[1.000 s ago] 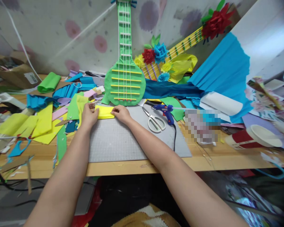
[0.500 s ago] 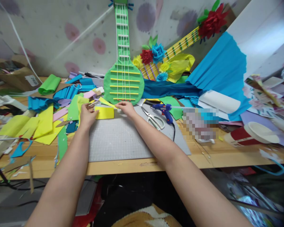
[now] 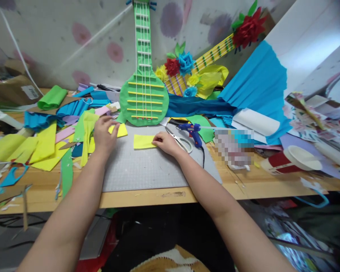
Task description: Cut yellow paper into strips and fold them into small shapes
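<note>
My right hand [image 3: 164, 141] is closed on the right end of a yellow paper strip [image 3: 144, 142], which lies low over the grey cutting mat [image 3: 138, 170]. Beside a second yellow paper piece [image 3: 120, 130] is my left hand [image 3: 104, 134], its fingers curved and apart, with nothing plainly held; it partly covers that piece. Behind both hands a green paper-covered lute [image 3: 144, 102] with white strings and yellow bars leans upright against the wall. White-handled scissors [image 3: 184, 144] and a blue glue gun [image 3: 191, 130] lie just right of my right hand.
Yellow, green and blue paper scraps [image 3: 45, 141] crowd the left side. Behind stand a yellow lute with paper flowers [image 3: 212, 54] and a blue pleated paper sheet [image 3: 260, 83]. A red and white cup [image 3: 283, 160] lies tilted at right, near a blurred-out patch.
My right hand has moved right and nearer to me with the yellow strip, away from the other yellow piece. My left hand's fingers have lifted and spread. The view has shifted slightly.
</note>
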Action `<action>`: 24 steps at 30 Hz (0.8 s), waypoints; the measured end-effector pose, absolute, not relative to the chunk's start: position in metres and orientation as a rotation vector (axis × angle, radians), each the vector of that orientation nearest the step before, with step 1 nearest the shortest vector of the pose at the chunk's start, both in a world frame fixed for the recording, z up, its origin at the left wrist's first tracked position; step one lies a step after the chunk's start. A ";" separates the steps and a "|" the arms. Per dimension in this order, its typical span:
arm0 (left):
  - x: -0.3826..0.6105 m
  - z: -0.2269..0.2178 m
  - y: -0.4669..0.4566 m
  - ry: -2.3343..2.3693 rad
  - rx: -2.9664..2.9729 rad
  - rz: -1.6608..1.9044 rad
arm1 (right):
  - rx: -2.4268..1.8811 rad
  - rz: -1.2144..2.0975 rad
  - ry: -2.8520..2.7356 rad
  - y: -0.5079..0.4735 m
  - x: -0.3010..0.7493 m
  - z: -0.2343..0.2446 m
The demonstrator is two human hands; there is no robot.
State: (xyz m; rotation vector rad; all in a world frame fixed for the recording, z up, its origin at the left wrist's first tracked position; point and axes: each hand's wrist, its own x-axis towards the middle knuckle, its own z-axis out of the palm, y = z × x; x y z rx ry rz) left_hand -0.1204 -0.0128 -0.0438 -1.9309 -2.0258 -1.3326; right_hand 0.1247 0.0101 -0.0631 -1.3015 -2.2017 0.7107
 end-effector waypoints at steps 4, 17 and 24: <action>-0.086 -0.046 -0.023 -1.827 -2.535 -1.117 | -1.327 0.754 -2.166 0.012 0.126 -0.063; -0.077 -0.066 -0.019 -1.935 -2.643 -0.849 | -1.045 0.958 -2.253 0.014 0.135 -0.059; -0.077 -0.069 -0.017 -2.118 -2.609 -0.975 | -1.362 0.912 -2.041 0.015 0.131 -0.064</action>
